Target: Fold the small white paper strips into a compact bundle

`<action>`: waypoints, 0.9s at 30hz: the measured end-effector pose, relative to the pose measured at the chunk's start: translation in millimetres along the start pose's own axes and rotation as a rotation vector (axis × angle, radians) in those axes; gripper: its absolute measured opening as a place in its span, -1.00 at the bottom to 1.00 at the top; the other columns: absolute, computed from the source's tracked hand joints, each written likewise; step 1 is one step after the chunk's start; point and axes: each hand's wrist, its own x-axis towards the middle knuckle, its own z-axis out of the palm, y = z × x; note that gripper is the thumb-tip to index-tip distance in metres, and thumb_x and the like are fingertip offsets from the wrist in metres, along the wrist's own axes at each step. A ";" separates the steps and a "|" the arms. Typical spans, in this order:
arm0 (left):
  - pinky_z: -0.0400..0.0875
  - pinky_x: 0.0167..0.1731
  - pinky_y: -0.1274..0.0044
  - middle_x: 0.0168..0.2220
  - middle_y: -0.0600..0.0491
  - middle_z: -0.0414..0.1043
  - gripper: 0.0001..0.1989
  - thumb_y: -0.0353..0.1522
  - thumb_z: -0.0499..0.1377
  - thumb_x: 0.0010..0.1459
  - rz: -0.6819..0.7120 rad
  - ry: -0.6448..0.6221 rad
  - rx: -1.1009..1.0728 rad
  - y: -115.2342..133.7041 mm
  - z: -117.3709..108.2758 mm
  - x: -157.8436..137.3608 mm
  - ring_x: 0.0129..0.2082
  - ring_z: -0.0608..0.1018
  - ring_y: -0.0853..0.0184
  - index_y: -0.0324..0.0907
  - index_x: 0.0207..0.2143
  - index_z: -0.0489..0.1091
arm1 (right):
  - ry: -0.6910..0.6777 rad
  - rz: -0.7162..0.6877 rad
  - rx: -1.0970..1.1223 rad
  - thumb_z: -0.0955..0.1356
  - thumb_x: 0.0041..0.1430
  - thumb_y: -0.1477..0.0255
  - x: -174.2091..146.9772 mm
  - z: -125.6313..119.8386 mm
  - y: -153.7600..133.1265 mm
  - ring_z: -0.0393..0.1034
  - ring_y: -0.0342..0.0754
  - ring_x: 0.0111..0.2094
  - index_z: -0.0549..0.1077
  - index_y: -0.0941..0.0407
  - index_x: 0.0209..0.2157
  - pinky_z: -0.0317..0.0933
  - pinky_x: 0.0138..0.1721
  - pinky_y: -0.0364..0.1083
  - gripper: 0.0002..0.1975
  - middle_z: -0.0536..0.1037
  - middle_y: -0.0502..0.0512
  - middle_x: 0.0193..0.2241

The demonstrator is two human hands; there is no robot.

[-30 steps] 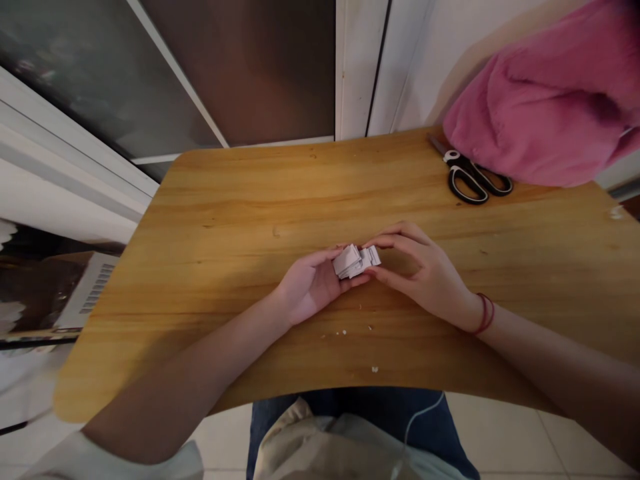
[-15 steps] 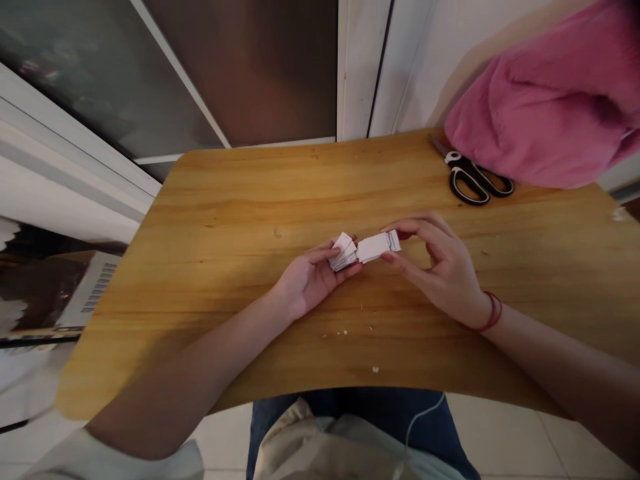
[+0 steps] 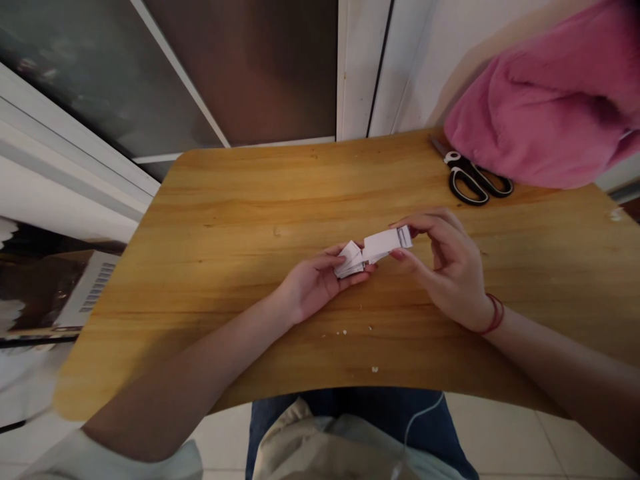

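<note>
My left hand [image 3: 320, 280], palm up, is closed on a fanned bunch of small white paper slips [image 3: 351, 259], the thumb lying over them. With thumb and fingertips, my right hand [image 3: 447, 267] pinches a small stack of white paper strips [image 3: 383, 244] by its long edges. Dark marks show at the right end of that stack. Its left end meets or overlaps the slips in my left hand; I cannot tell whether the two bunches are joined. Both hands are over the middle of the wooden table [image 3: 270, 193].
Black-handled scissors [image 3: 473, 179] lie at the table's back right, beside a fluffy pink cloth [image 3: 540, 120]. Tiny white scraps [image 3: 345, 332] are scattered near the front edge. A cardboard box [image 3: 90, 290] stands left of the table. Sliding door panels [image 3: 260, 73] rise behind it.
My right hand and its paper stack have moved slightly right and up. The slips in my left hand have shifted a little right and down.
</note>
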 end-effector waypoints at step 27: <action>0.43 -0.22 0.47 -0.25 -0.12 0.54 -0.72 -0.41 0.00 0.28 -0.071 0.053 -0.045 -1.7 9.3 -4.4 -0.34 0.56 0.33 -0.35 -0.21 0.48 | -0.231 0.057 -0.045 0.39 0.19 0.32 -10.9 19.7 -0.6 0.27 0.10 -0.01 0.42 0.01 -0.10 0.19 0.05 0.16 -0.76 0.39 0.14 -0.13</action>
